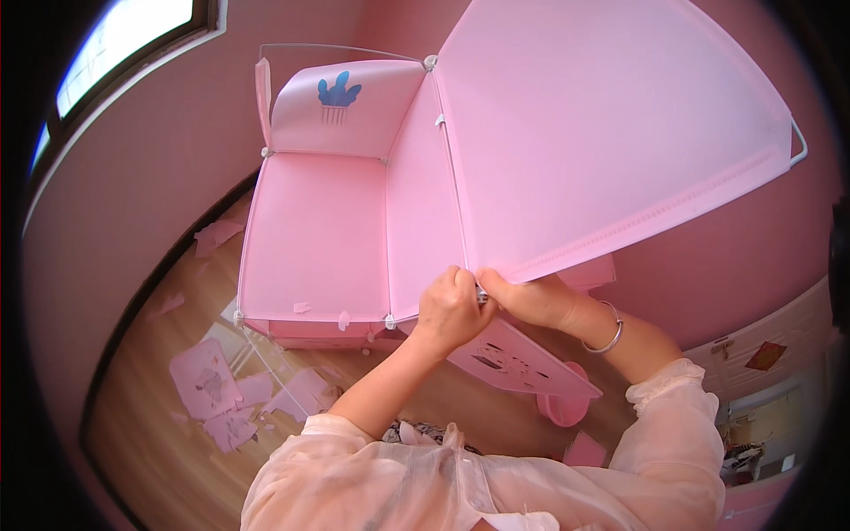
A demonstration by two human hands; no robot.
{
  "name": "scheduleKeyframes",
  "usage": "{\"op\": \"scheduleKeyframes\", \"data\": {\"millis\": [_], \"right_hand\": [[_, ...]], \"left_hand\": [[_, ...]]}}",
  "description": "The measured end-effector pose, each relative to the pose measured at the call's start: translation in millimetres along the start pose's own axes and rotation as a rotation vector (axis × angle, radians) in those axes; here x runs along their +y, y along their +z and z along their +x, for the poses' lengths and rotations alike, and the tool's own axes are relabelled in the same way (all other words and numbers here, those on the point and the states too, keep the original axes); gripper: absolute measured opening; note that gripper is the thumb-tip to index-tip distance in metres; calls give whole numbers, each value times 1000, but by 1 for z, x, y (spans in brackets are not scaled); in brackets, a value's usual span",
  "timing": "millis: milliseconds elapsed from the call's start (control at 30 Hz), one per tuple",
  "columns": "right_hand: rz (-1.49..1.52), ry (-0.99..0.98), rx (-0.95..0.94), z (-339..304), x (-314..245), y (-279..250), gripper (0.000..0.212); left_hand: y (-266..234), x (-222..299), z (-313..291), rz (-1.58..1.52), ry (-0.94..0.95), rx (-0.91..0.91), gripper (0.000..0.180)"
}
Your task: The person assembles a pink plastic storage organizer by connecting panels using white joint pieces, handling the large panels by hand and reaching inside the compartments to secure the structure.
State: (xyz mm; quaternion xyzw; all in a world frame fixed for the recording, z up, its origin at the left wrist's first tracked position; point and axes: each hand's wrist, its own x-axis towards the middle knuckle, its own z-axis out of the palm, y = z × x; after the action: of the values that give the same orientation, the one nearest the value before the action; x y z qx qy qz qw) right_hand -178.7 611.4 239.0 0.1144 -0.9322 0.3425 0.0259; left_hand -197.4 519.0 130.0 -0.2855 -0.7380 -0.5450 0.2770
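My left hand (450,308) is closed in a fist at the near lower corner of a large pink plastic panel (611,133). Between my hands a small pale connector (482,295) shows in part; the rest of it is hidden by my fingers. My right hand (536,299) pinches that same panel corner, thumb on top and fingers underneath. The panel belongs to a cube storage unit of pink sheets on thin rods, joined by white connectors (390,322). Left of my hands is a pink compartment (323,234), its back piece carrying a blue crown print (338,91).
Pink printed panels (205,376) and scraps lie on the wooden floor at left. A loose rod (274,372) slants there. Below my right hand are a printed pink door panel (522,358) and a round pink stool-like thing (564,407). Pink walls and a window (124,49) surround.
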Motion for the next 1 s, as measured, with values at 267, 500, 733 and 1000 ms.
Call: {"op": "scheduleKeyframes", "data": {"millis": [267,500,733,1000], "right_hand": [[-63,-24,161,3,5,11,13],[-64,-4,261,-2,-7,11,17],[-270,-126,711,-9,-38,14,33],[-192,-120,1106,12,-34,25,34]], "left_hand": [[-6,3,4,17,-68,-4,27],[-17,8,9,-28,-143,-41,33],[-25,13,7,192,-259,-161,39],[-18,13,8,182,-198,-158,38]]}}
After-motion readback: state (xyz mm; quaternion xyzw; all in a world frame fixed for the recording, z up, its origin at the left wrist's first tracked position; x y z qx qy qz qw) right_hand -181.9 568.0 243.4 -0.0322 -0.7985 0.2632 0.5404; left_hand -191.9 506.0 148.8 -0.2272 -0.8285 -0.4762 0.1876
